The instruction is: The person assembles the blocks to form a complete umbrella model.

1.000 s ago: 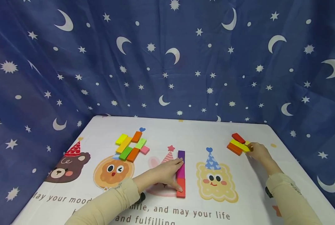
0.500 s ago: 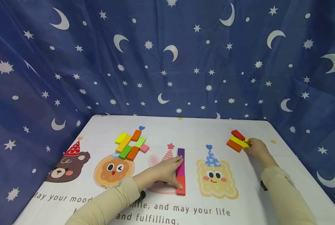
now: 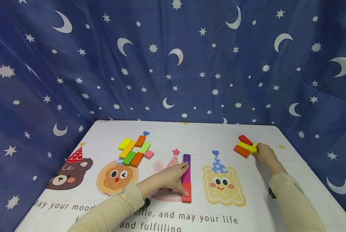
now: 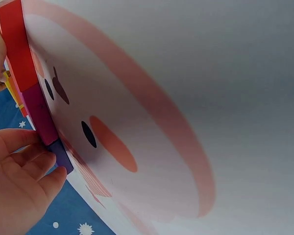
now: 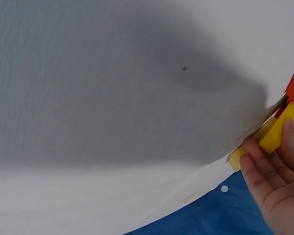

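Note:
A straight row of three wooden blocks lies in the middle of the table: a violet block [image 3: 186, 158], a magenta block [image 3: 186, 177] and a red block [image 3: 186, 198]. My left hand [image 3: 172, 177] rests along it, thumb at the red block and fingertips at the violet end. Far to the right, my right hand [image 3: 267, 155] pinches a bright yellow block [image 5: 273, 138] between thumb and fingers. That block overlaps a small pile: an orange block [image 3: 241, 151], a dark red block [image 3: 244, 140] and a paler yellow block [image 5: 236, 160], partly hidden by the fingers.
At the back left lies a loose cluster with a green block [image 3: 129, 158], a pink block [image 3: 149, 154], an amber block [image 3: 127, 150] and several others. The white tablecloth [image 3: 207, 135] has printed cartoon faces. A blue star-and-moon curtain [image 3: 190, 87] stands behind the table.
The right forearm has shifted slightly left, while the right hand stays at the pile with the yellow block. The left hand and the row keep their place; the head view tilts a little.

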Demonstrator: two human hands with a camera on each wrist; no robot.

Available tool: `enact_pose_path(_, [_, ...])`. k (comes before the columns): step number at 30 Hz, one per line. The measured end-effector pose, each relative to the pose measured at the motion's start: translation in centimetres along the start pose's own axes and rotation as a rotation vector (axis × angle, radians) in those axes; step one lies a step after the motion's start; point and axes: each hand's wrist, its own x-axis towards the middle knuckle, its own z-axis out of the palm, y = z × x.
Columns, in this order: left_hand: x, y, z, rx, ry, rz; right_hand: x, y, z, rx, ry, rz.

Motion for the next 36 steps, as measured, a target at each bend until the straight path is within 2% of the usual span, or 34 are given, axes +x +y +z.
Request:
enact_pose_path(11, [-0.1, 0.0, 0.3, -0.017, 0.005, 0.001, 0.0, 0.7, -0.7, -0.106, 0.004, -0.129])
enact_pose_path(18, [-0.2, -0.1, 0.2, -0.018, 0.008, -0.003, -0.4, 1.1, -1.5, -0.121, 0.081, -0.212])
enact_pose_path(23, [-0.2, -0.1, 0.1, -0.006, 0.009, 0.003, -0.6, 1.1, -1.8, -0.103, 0.123, -0.207])
enact_pose_path(30, [0.0, -0.1, 0.0, -0.006, 0.002, 0.006, -0.7, 0.7, -1.6, -0.087, 0.107, -0.174])
enact_pose_path(36, [-0.1, -0.1, 0.1, -0.012, 0.003, 0.009, -0.7, 0.3, -1.2, -0.086, 0.154, -0.232])
